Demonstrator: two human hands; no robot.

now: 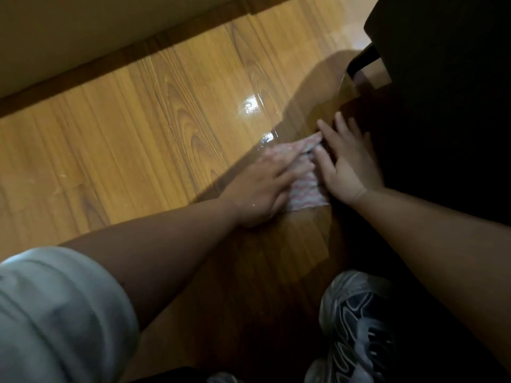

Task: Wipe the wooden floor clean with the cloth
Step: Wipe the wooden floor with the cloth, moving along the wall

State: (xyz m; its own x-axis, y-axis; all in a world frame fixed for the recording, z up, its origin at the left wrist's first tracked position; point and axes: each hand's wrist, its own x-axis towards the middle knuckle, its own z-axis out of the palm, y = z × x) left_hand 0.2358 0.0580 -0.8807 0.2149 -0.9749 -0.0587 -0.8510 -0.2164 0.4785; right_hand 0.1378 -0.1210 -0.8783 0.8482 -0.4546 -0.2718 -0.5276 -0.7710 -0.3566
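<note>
cloth (305, 193) lay flat on the floor (138, 134) right between both hands, long side pointing away from the person. left hand (262, 186) pressed flat on it, right hand (345, 167) fingers spread, touching its right edge.

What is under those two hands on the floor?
A pink-and-white cloth, flat on the wooden floor. The left hand and right hand cover its edges, so its full shape is hidden.

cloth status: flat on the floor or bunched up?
Flat. The cloth lies pressed to the wooden floor by the left hand and right hand, fingers straight. Folded layers: cannot tell.
</note>
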